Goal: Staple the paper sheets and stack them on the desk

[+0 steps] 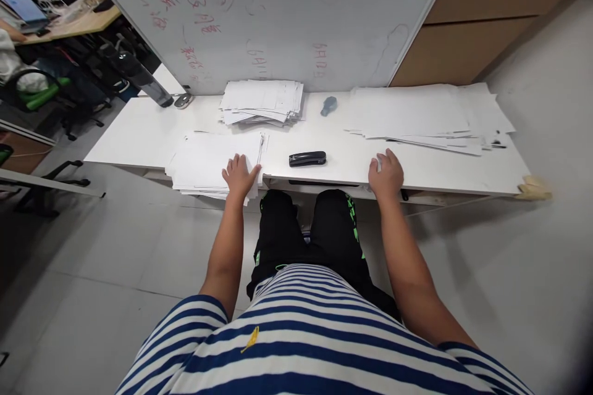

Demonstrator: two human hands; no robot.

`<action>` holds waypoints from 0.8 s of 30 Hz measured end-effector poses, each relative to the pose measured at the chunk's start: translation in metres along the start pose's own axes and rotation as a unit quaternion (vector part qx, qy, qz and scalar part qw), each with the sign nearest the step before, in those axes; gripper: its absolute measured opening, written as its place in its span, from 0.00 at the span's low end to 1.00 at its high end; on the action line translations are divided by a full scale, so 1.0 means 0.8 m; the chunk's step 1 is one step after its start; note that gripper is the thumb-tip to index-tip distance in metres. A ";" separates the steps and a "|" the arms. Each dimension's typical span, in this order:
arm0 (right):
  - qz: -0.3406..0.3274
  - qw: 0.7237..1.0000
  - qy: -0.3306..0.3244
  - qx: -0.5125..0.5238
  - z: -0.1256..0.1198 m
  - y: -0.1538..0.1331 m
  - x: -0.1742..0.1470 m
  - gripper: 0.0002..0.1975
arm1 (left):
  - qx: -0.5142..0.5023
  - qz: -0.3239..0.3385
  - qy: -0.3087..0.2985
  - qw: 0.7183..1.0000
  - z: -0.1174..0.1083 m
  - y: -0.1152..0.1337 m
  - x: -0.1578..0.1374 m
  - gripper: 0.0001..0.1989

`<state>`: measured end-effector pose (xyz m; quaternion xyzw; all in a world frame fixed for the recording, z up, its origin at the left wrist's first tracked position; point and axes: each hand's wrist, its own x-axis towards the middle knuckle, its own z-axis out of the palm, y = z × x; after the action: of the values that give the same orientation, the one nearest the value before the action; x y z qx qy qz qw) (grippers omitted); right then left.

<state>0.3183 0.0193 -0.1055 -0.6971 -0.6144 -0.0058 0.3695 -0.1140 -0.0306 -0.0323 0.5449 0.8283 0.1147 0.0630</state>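
Note:
My left hand (pixel 239 176) lies with spread fingers on the right edge of a stack of white paper (pixel 204 157), which overhangs the front of the white desk. My right hand (pixel 387 174) rests at the desk's front edge, its fingers curled round something small and pale that I cannot make out. Between the two hands, a black stapler (pixel 307 158) lies flat on the desk. Behind it is a second paper stack (pixel 262 99), loosely piled. To the right spreads a wider, uneven pile of paper sheets (pixel 417 112).
A whiteboard (pixel 278 18) with red writing stands along the desk's (pixel 125 142) back edge. On the desk are a small blue-grey item (pixel 328 105), a dark bottle (pixel 143 77) and a computer mouse (pixel 183 100). Cardboard boxes (pixel 467 49) stand at the back right. Another person's arm (pixel 12 31) shows far left.

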 end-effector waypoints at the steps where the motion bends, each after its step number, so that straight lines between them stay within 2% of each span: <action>1: 0.001 1.000 -0.001 0.000 0.000 0.001 0.000 0.20 | 0.012 0.002 -0.003 1.000 -0.001 -0.002 0.000 0.35; 5: 0.004 1.000 -0.007 0.006 0.001 0.004 0.000 0.20 | 0.041 0.007 0.017 0.999 -0.003 0.002 -0.003 0.31; 10: 0.007 1.000 -0.008 0.015 -0.002 -0.001 0.001 0.20 | 0.025 0.006 0.026 0.999 -0.008 0.001 0.004 0.26; 24: 0.008 1.000 -0.023 0.016 -0.008 -0.005 0.001 0.20 | 0.068 -0.027 0.022 0.997 -0.012 0.007 0.007 0.23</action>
<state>0.3178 0.0167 -0.0984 -0.6959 -0.6171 0.0233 0.3666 -0.1132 -0.0248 -0.0216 0.5225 0.8498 0.0686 0.0106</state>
